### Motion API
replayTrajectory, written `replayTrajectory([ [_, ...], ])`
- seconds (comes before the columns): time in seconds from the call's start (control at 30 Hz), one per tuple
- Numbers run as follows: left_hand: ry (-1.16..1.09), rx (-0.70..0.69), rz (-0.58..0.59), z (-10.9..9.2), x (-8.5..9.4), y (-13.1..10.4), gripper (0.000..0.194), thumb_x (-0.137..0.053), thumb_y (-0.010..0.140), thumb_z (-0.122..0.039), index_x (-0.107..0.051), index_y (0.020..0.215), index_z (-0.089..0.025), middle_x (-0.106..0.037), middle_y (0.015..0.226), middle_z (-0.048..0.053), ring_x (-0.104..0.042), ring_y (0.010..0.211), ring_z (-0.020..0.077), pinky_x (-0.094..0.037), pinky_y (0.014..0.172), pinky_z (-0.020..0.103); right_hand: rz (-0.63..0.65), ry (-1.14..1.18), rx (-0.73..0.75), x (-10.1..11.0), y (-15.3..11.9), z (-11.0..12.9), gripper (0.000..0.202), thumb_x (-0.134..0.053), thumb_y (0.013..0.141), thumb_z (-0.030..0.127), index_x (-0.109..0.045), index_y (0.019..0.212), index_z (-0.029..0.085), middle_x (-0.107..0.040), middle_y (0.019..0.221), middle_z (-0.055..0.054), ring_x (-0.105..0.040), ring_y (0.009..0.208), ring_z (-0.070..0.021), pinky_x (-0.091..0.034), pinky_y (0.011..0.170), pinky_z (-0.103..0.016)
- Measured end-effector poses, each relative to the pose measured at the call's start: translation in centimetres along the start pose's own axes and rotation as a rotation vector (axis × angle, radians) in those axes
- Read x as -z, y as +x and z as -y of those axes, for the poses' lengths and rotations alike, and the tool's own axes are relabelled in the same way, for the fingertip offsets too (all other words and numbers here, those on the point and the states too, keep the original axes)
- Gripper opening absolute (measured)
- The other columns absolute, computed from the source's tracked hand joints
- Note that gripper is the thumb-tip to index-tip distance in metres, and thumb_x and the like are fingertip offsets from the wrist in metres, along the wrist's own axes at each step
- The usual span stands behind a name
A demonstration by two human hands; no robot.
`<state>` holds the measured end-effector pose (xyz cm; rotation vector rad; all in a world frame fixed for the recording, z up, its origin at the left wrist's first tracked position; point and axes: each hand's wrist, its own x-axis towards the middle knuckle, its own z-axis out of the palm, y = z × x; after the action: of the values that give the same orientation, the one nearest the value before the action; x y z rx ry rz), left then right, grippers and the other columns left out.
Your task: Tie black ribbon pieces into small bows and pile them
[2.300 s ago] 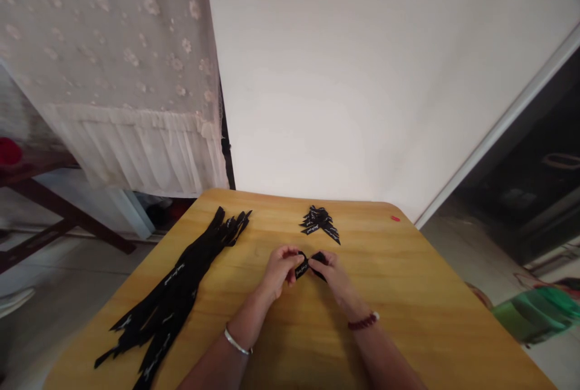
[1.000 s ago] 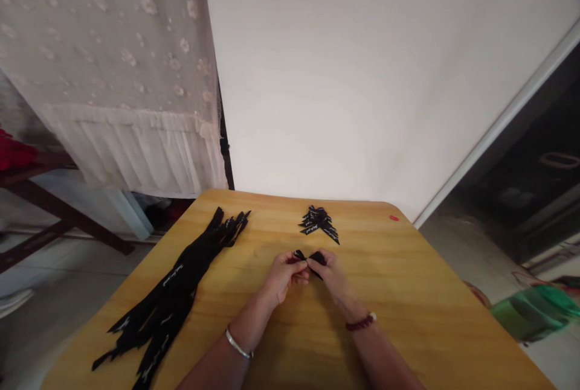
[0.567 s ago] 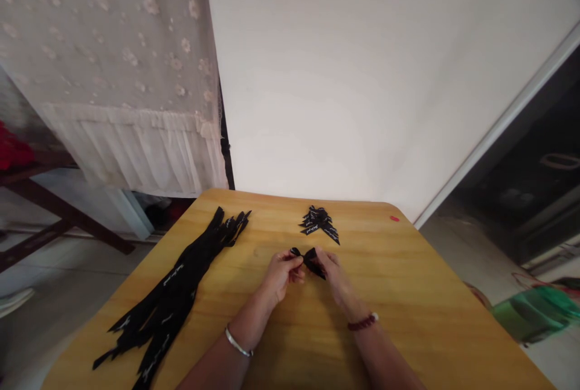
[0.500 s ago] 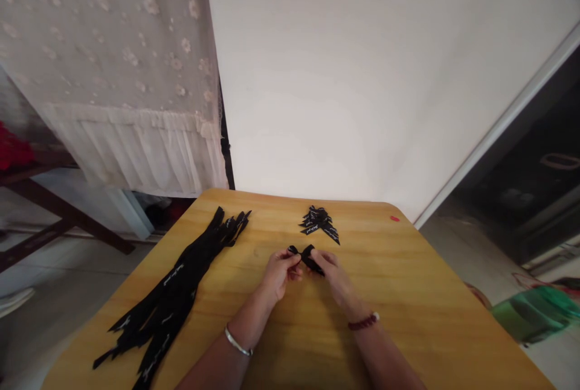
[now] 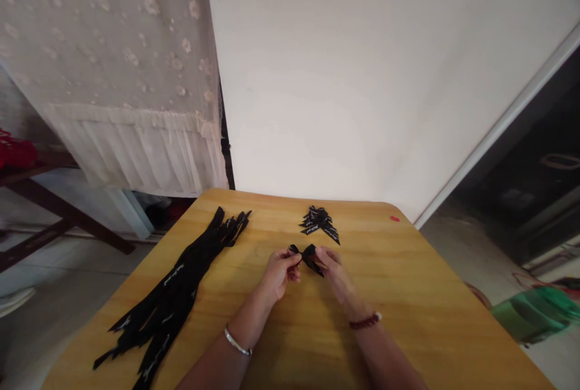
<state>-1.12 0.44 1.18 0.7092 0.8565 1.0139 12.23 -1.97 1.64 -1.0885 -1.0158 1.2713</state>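
Note:
Between my hands, just above the wooden table [image 5: 362, 293], is a black ribbon bow [image 5: 309, 254]. My left hand [image 5: 280, 270] pinches its left loop between thumb and fingers. On the other side, my right hand [image 5: 331, 264] has its thumb and fingers closed on the right loop; a tail hangs below. Beyond the hands lies a small pile of black ribbon bows [image 5: 318, 220] with white lettering. Long black ribbon strips [image 5: 181, 287], also printed in white, are spread in a bundle to the left.
A small red object [image 5: 395, 218] lies near the table's far right corner. The white wall [image 5: 335, 88] rises behind the table, and a lace curtain [image 5: 136, 76] hangs at the left. A green translucent container [image 5: 530, 314] stands low on the right.
My right hand has shifted slightly to the right, showing more of the bow's right loop and tail. My left hand keeps its pinch almost in place.

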Motion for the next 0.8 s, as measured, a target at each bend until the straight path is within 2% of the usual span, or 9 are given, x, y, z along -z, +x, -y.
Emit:
replayTrajectory([
  [0.17,0.067,-0.025,0.016,0.39,-0.28,-0.16,0.022,-0.067,0.051,-0.025,-0.048,0.054,-0.014,-0.046,0.037,-0.006,-0.041,0.027,0.0057,-0.033,0.027,0.017,0.099,-0.111,0.057,-0.64,-0.16,0.3,0.024,-0.065,0.061,0.038,-0.057,0.062,0.016,-0.056,0.06,0.001,-0.049,0.058,-0.0127,-0.038,0.057,-0.024],
  [0.33,0.12,-0.045,0.012,0.73,-0.4,-0.14,0.022,-0.066,0.053,-0.026,-0.048,0.053,-0.014,-0.044,0.035,-0.007,-0.038,0.026,0.0051,-0.031,0.026,0.017,0.018,-0.226,0.061,-0.73,-0.17,0.12,0.027,-0.062,0.062,0.039,-0.051,0.056,0.016,-0.048,0.05,0.004,-0.041,0.048,-0.0093,-0.031,0.046,-0.022],
  [0.53,0.11,-0.056,0.055,0.6,-0.46,-0.4,0.023,-0.066,0.054,-0.029,-0.048,0.059,-0.014,-0.05,0.045,-0.005,-0.04,0.026,0.0052,-0.033,0.025,0.018,-0.009,-0.253,0.133,-0.93,-0.12,0.16,0.023,-0.06,0.063,0.037,-0.052,0.057,0.017,-0.047,0.05,0.004,-0.04,0.049,-0.0101,-0.031,0.048,-0.023],
  [0.63,0.09,-0.034,0.078,0.42,-0.5,-0.52,0.027,-0.064,0.057,-0.037,-0.049,0.064,-0.015,-0.053,0.053,-0.004,-0.041,0.026,0.0052,-0.033,0.025,0.018,-0.015,-0.241,0.126,-0.88,-0.11,0.16,0.025,-0.06,0.063,0.036,-0.049,0.053,0.017,-0.043,0.048,0.005,-0.036,0.047,-0.0094,-0.028,0.046,-0.022],
  [0.8,0.014,0.001,0.015,0.03,-0.52,-0.46,0.037,-0.054,0.063,-0.05,-0.05,0.069,-0.014,-0.058,0.063,-0.002,-0.04,0.025,0.0043,-0.03,0.023,0.019,-0.045,-0.163,0.068,-0.67,-0.14,-0.02,0.025,-0.061,0.062,0.033,-0.045,0.051,0.017,-0.038,0.046,0.007,-0.033,0.046,-0.008,-0.025,0.045,-0.022],
])
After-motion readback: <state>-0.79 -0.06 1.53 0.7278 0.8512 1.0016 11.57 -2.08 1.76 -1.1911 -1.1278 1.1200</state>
